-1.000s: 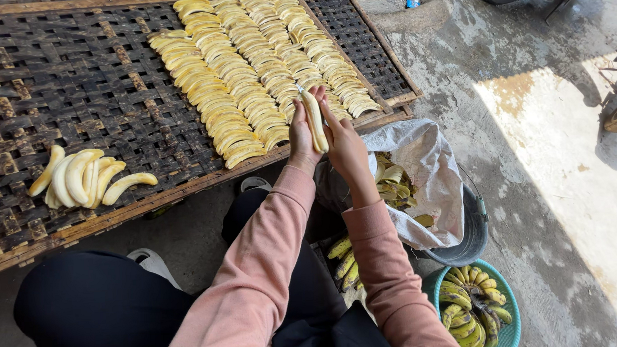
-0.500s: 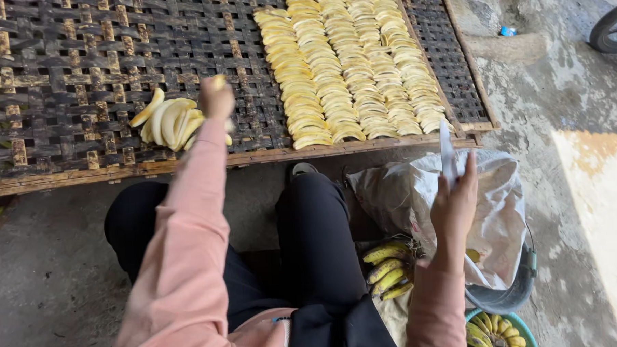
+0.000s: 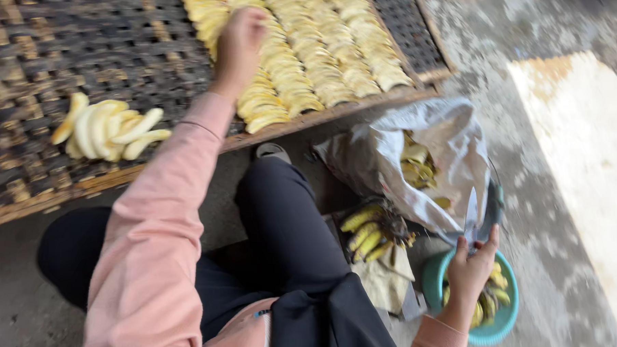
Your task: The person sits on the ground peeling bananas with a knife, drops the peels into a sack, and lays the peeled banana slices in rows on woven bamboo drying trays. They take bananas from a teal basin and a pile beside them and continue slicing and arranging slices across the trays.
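Observation:
My left hand [image 3: 239, 42] reaches out over the rows of yellow banana slices [image 3: 304, 54] on the woven drying rack [image 3: 65, 52]. Its fingers are curled, and blur hides whether anything is in them. A small pile of peeled whole bananas [image 3: 109, 129] lies on the rack left of my arm. My right hand [image 3: 472, 270] is low at my right side, gripping a knife [image 3: 470, 212] with the blade pointing up. It hovers over a teal bowl [image 3: 432, 278] of unpeeled bananas.
A grey plastic bag [image 3: 403, 156] with banana peels sits in a dark basin beside my knee. A bunch of unpeeled bananas [image 3: 369, 233] lies on the ground next to it. The rack's wooden front edge [image 3: 334, 114] runs across, with concrete floor on the right.
My left hand has moved right from the pile of peeled bananas to the rows of slices. My right hand with the knife has dropped lower, over the teal bowl.

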Tool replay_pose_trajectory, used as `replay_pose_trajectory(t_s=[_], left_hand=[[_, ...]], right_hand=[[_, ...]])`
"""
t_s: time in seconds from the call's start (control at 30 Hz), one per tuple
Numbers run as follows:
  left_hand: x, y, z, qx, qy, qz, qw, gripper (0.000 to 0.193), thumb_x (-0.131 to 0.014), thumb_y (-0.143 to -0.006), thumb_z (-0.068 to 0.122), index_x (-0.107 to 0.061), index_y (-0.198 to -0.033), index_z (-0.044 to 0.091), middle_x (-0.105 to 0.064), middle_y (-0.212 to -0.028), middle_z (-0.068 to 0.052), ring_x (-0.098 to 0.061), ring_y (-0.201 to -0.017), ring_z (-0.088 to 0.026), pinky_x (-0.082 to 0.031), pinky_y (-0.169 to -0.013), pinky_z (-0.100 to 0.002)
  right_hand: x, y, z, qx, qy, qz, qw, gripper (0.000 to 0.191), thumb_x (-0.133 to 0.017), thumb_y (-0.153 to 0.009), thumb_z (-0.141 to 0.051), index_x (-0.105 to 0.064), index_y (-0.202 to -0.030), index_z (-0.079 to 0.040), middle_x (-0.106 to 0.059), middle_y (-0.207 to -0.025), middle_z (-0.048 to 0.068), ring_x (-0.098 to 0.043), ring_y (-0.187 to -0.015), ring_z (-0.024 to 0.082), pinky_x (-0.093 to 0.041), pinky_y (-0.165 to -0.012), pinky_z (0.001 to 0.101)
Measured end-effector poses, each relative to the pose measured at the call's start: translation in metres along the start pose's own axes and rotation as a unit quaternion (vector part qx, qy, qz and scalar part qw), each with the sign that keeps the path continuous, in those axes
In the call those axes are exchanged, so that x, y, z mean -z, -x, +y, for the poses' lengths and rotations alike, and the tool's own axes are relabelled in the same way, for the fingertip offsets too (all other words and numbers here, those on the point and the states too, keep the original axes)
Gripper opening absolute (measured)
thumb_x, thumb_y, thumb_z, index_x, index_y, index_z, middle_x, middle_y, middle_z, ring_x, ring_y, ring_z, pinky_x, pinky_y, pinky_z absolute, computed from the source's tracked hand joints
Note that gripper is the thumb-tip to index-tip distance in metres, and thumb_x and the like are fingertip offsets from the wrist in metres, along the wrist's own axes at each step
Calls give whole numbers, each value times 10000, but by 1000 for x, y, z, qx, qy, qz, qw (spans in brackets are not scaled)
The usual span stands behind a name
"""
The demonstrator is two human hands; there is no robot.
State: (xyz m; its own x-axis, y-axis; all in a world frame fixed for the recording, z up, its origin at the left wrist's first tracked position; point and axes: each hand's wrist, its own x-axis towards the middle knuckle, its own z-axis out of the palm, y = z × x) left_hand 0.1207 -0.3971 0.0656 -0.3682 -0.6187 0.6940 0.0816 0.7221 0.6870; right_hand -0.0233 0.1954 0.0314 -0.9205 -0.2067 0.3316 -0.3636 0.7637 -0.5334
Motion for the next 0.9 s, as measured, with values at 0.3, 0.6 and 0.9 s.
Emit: replay_pose_trajectory(t_s=[0.3, 0.6, 0.9], left_hand=[[-271, 200, 240, -40, 351, -645, 678, 730, -784, -829, 170, -456, -1482, 147, -601, -1357, -80, -613, -1250, -271, -514, -1099, -563], [-329, 392, 206, -542, -174, -653, 500, 242, -585, -983, 249, -803, -1079, 210, -736, -1141, 2, -633, -1153, -244, -360, -1136, -534], [-313, 390, 199, -539, -231, -603, 542, 297, -582, -968, 263, -751, -1141, 89, -704, -1143, -94, -666, -1099, -293, -492, -878, -490]], right_hand=[[66, 63, 48, -66, -3, 50, 997, 712, -680, -1021, -88, -339, -1646, -98, -607, -1052, 131, -574, -878, 224, -493, -766, 358], [81, 104, 80, -97, 15, 77, 992, 667, -696, -1010, -103, -398, -1606, -112, -627, -1037, 134, -588, -818, 222, -504, -738, 366], [64, 99, 82, -144, -31, 43, 988, 628, -677, -999, -121, -425, -1574, -110, -634, -984, 108, -590, -778, 191, -503, -716, 346]])
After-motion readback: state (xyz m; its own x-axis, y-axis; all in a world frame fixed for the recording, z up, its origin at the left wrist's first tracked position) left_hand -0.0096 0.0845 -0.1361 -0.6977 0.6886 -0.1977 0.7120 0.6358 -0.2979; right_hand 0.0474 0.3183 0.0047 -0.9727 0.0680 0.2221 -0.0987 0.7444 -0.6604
